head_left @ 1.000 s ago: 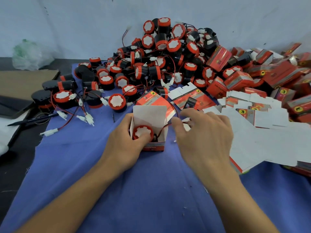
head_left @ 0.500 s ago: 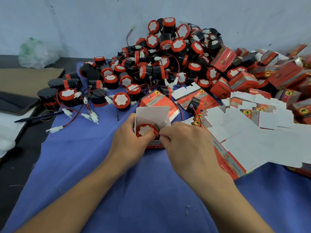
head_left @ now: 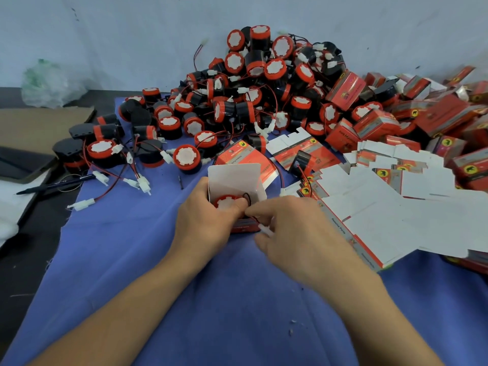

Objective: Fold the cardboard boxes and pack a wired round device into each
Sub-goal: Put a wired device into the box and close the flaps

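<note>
A round device [head_left: 226,202] sits in the open box [head_left: 235,178] on the blue cloth [head_left: 237,299].
The left hand [head_left: 206,220] grips the box; the right hand [head_left: 298,233] pinches the white plug [head_left: 265,229]. One flat carton [head_left: 369,220] reads "Genuine Parts".

A wrinkled blue cloth [head_left: 132,260] lies over the dark tabletop [head_left: 31,247], which shows bare along the left. Out there sits a flat brown cardboard sheet [head_left: 39,122], with a crumpled clear plastic bag [head_left: 47,83] behind it against the pale wall [head_left: 105,35]. Nearer, a dark pen [head_left: 55,184] lies partly on the cloth's edge, beside a flat black slab [head_left: 21,165] and some white material [head_left: 10,207] that is cut off by the frame's edge.
</note>
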Available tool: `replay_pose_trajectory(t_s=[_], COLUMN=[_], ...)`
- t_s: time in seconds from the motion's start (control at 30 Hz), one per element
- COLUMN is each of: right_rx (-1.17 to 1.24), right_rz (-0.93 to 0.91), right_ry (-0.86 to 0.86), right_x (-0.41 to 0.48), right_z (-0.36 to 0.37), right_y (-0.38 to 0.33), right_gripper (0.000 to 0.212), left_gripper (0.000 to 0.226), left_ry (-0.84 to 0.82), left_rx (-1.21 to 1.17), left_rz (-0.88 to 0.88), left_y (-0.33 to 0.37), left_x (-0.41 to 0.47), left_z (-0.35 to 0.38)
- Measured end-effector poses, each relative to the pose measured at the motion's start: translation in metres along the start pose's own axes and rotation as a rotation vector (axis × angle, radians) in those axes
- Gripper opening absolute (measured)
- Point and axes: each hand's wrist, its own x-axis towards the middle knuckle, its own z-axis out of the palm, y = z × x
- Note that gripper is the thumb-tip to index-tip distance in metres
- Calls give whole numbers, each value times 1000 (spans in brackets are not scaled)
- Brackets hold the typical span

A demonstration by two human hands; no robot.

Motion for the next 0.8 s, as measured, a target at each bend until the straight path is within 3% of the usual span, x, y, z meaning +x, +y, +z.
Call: replay_pose_trajectory(t_s=[0.07,0.17,0.23,0.33,0.57,0.8], right_rx=[214,494,499,297,-267,-364], right_rz=[69,106,89,9,72,53], right_ry=[32,284,387,469,246,25], right_x=[-3,3,10,18,33,31], right_z=[-9,-9,2,20,30,16], right_y=[12,20,16,9,1,-1], right_gripper=[30,24,20,13,23,27], left_gripper=[30,34,38,36,40,35], left_ry=[-5,-19,-26,-56,-131,-157], left_rx=[-1,-6,-11,-22,-72,-83], left_rz=[6,46,72,92,97,72], left_y=[-1,0,1,1,3,-2], left_x=[1,1,0,-1,-3,-1], left_z=[-1,-1,-1,-2,-5,-5])
